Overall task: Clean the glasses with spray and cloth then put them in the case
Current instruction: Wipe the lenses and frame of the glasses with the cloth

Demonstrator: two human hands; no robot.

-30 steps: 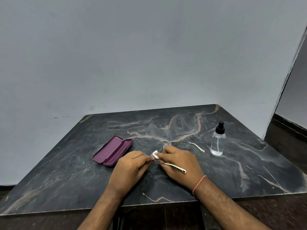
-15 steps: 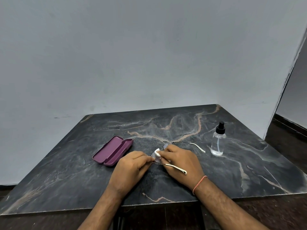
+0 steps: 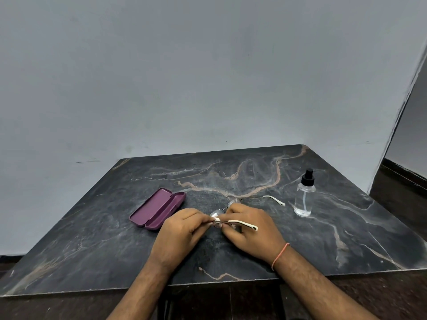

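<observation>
Thin-framed glasses (image 3: 217, 213) with white-tipped temples are held just above the dark marble table (image 3: 231, 257), between both hands. My left hand (image 3: 182, 232) pinches a small white bit of cloth (image 3: 216, 218) against the near lens by the hinge. My right hand (image 3: 251, 229) grips the frame from the right, its fingers curled around the lenses. One temple (image 3: 242, 223) lies across my right hand, the other (image 3: 275, 199) points toward the bottle. The purple case (image 3: 159, 207) lies open to the left. The clear spray bottle (image 3: 304, 197) with a black pump stands upright on the right.
A grey wall rises behind the table's far edge. The table's front edge runs just below my wrists, with dark floor beneath. An orange thread band circles my right wrist (image 3: 280, 255). A dark doorway opens at the far right.
The near temple has swung from pointing down-right to lying more level across my right hand. Both hands stay together at the near lens with small finger shifts.
</observation>
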